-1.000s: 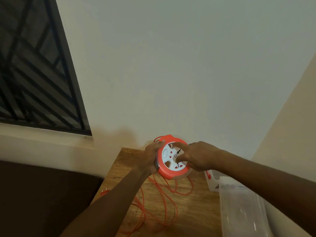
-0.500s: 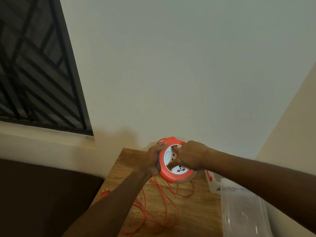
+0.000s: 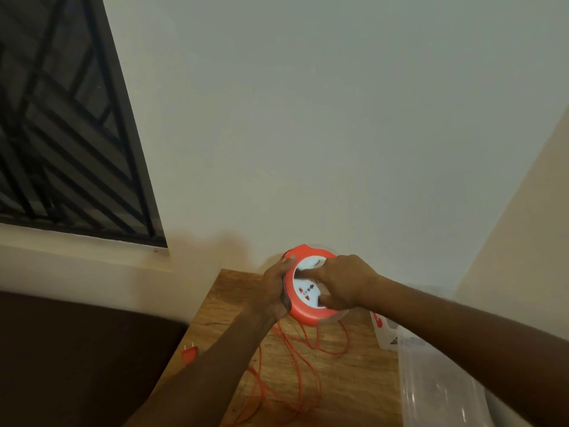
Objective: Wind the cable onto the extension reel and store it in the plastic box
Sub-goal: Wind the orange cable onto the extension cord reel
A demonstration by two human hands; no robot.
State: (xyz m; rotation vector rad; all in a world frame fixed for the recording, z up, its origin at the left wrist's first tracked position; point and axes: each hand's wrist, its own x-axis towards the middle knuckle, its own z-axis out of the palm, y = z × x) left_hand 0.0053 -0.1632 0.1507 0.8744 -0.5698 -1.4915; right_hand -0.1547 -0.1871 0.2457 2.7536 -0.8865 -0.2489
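The extension reel (image 3: 308, 288), a round orange drum with a white socket face, is held up above the far end of the wooden counter (image 3: 354, 374), close to the pale wall (image 3: 308, 118). It is tilted, its flat socket face turned up and toward the camera, so the drum's axis points back at the person rather than straight up; a red and dark socket pattern shows on the lower left of the face.

The left hand (image 3: 277, 291) grips the reel's left rim, fingers curled round the orange edge. The right hand (image 3: 341, 283) lies over the face from the right, fingers curled onto the white centre and the thumb pressed near the lower edge, so it has hold of the reel's face.

From under the reel the orange cable (image 3: 292, 365) hangs down and spreads in loose loops across the counter, running off toward the near edge. Its orange plug (image 3: 189, 354) lies at the counter's left edge, prongs pointing away to the upper left.

To the right, the clear plastic box (image 3: 440, 389) stands at the counter's right side, under the right forearm. Just beyond it sits a small white container with a red mark (image 3: 381, 328). A dark barred window (image 3: 61, 118) fills the upper left.
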